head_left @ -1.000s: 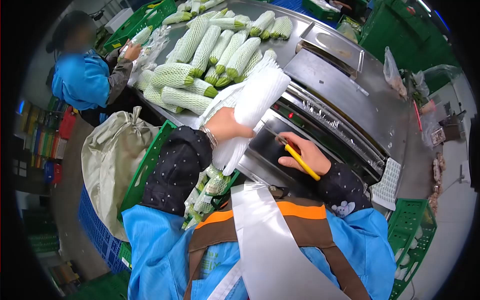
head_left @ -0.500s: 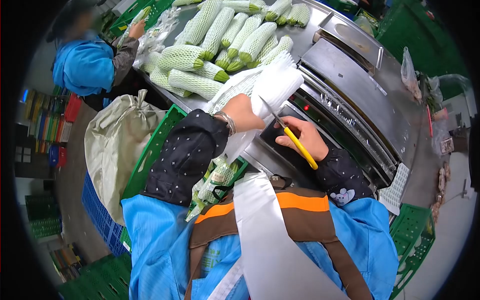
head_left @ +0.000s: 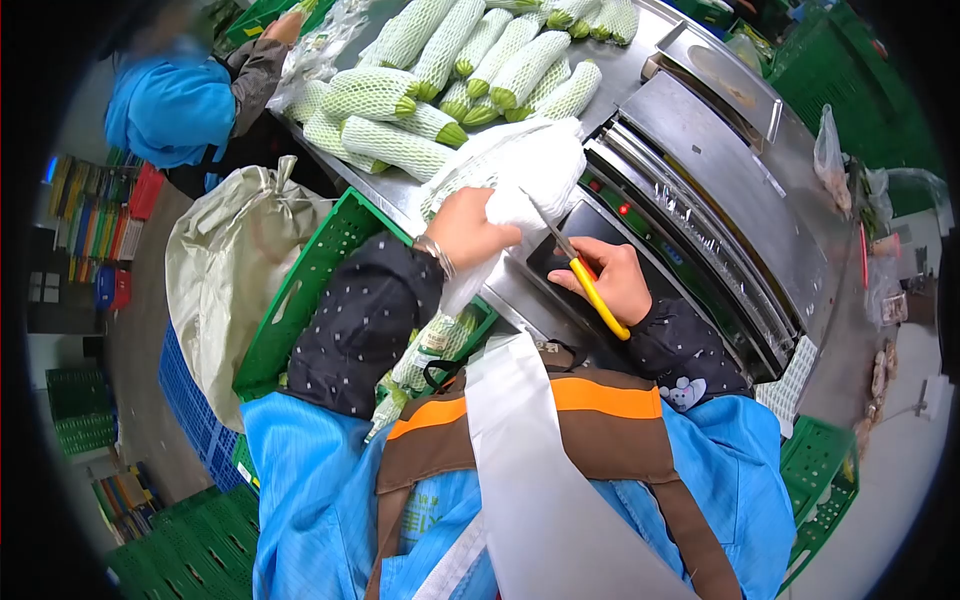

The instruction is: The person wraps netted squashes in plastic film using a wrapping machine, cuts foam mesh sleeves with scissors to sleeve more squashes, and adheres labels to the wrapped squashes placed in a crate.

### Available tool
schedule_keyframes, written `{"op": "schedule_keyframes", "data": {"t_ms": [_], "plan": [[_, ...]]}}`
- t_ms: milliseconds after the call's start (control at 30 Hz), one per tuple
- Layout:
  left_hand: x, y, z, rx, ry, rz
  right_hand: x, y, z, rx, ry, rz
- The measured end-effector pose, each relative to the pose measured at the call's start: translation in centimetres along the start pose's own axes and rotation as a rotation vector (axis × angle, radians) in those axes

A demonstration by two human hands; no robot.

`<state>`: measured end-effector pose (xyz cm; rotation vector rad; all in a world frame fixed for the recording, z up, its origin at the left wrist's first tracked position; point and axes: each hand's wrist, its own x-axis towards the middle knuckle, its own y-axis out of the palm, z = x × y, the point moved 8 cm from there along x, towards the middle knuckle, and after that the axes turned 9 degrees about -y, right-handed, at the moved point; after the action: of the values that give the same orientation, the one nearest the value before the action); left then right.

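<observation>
My left hand is closed on white foam netting, which lies bunched over the front edge of the steel table. A thin white length of it hangs below my fingers. In my right hand is a pair of yellow-handled scissors, gripped with the metal blade pointing up and left against the netting. My fingers hide part of the handles. Just beyond the netting lie several green zucchini in white foam net sleeves, piled on the table.
A sealing machine with a dark plate stands right of my hands. At my left are a green crate, a pale sack and packed vegetables below my forearm. A co-worker in blue stands at upper left.
The white netting has changed from a longer, flatter shape to a rounder bunch. My left hand has shifted slightly left and down; the scissors have stayed nearly in place.
</observation>
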<state>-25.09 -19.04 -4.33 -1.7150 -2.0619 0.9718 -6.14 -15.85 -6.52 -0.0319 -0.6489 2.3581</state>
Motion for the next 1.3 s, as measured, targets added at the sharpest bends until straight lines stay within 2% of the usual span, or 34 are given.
{"op": "schedule_keyframes", "data": {"t_ms": [100,133,233,433,567,700,833,967,1067,1133,1233,1300], "plan": [[0.2,0.0,0.5,-0.173,-0.064,0.167,0.2,0.3,0.0,0.114,0.038,0.181],[0.1,-0.1,0.5,-0.17,-0.05,0.164,0.0,0.6,0.4,0.225,0.032,0.281],[-0.3,-0.3,-0.2,-0.261,-0.117,0.227,0.0,0.8,0.7,0.261,0.008,0.323],[-0.7,-2.3,-1.8,-0.822,-0.178,0.306,-1.4,-0.4,1.3,0.318,-0.025,0.308],[-1.0,-1.2,-2.7,-0.68,-0.132,0.281,-1.3,-0.2,1.9,0.289,-0.03,0.304],[-1.1,-0.4,-2.6,-0.314,-0.146,0.245,-0.3,-0.8,3.0,0.246,-0.066,0.265],[-0.9,0.7,-3.2,-0.227,0.001,0.227,0.6,-1.3,3.3,0.179,-0.089,0.226],[-0.8,0.6,-3.6,-0.122,-0.025,0.288,0.7,-1.4,3.2,-0.002,-0.015,0.23],[-0.9,0.8,-3.1,-0.222,-0.008,0.325,0.4,-1.4,3.8,-0.038,-0.122,0.151],[-1.1,1.1,-2.3,-0.254,-0.069,0.392,0.2,-1.8,4.4,-0.112,-0.237,0.072],[-1.2,2.1,-1.4,-0.303,-0.091,0.436,-0.1,-1.8,4.2,-0.166,-0.204,0.071],[-1.2,2.7,-1.1,-0.314,-0.08,0.435,0.0,-1.2,3.8,-0.066,-0.17,0.185]]}}
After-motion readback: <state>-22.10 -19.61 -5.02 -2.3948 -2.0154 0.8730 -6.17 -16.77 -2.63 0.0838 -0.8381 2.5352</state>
